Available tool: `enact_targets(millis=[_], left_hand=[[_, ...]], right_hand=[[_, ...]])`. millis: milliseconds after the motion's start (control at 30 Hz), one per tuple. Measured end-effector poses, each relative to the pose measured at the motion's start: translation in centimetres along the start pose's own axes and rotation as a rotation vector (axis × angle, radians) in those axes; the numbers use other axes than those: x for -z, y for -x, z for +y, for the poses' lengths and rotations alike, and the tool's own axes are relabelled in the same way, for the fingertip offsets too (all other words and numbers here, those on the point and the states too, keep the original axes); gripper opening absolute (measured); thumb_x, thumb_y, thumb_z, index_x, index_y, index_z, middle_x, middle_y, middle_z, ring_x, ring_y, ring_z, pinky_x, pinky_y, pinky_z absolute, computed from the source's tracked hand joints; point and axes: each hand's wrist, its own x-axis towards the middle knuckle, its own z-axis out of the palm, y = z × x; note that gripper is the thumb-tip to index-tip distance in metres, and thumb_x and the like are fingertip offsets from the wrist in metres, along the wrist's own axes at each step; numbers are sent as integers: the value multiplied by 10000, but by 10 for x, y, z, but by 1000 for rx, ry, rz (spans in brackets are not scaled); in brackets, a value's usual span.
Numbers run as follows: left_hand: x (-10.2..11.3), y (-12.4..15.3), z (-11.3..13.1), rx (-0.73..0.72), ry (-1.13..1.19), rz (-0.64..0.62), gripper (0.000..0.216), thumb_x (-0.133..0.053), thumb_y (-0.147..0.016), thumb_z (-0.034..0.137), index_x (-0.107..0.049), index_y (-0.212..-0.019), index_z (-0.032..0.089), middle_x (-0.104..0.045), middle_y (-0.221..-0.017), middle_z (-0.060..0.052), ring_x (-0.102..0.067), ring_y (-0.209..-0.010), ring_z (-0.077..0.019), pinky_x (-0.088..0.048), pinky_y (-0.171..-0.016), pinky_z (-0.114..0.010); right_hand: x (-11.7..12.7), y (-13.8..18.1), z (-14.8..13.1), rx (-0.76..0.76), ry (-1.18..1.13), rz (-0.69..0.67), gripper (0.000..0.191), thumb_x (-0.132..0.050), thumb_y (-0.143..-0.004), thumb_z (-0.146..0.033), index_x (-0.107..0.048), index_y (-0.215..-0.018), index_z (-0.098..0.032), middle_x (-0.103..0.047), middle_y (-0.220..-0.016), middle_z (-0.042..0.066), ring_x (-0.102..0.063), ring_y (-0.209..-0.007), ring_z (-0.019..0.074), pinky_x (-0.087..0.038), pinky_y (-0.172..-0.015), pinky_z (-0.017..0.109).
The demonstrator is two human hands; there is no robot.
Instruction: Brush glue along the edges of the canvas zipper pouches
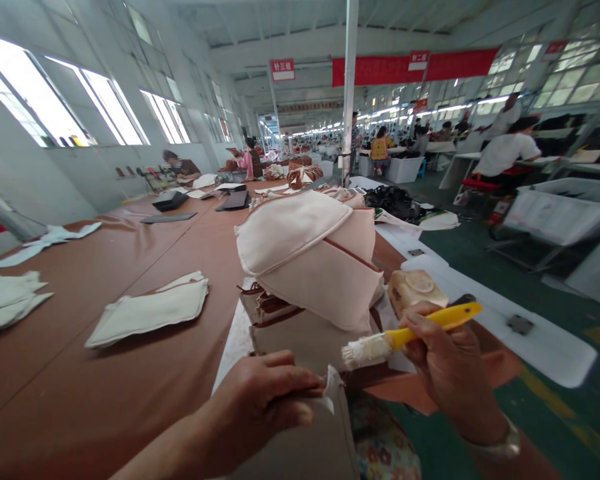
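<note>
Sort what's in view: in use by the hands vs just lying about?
In use:
right hand gripping the yellow brush
left hand pressing the beige piece
glue pot beside the brush

Lying about:
stack of cream bags
flat cream piece on the brown table
white scraps
black pieces

Premises: a large garment or bag factory floor. Evidence: long brown-covered worktable (105, 300) bearing stacked cream fabric pieces (310, 260); rows of seated workers (505, 150) at white benches; red hanging banners (410, 67) under a high roof; tall wall windows (110, 107); green painted floor (480, 247).
</note>
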Motion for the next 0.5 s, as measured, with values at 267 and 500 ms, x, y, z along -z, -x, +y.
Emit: enact_targets(millis=[267, 500], left_hand=[[-3, 9, 19, -461, -748, 190, 227, -615, -902, 169, -645, -1124, 132, -556, -630, 18, -445, -506, -134, -238, -459, -327], [7, 16, 23, -522, -767, 174, 292, -466, -940, 171, -627, -1157, 61, -607, -702, -44, -502, -539, -148, -289, -458, -345]], right_hand=[[-9, 16, -29, 9, -79, 83, 238, -805, -767, -351, -628, -765, -192, -465, -593, -31, -383, -466, 71, -309, -394, 154], [-16, 45, -23, 286, 161, -283, 177, -619, -939, -289, -657, -782, -217, -534, -697, 9, -496, -570, 117, -428, -507, 214]])
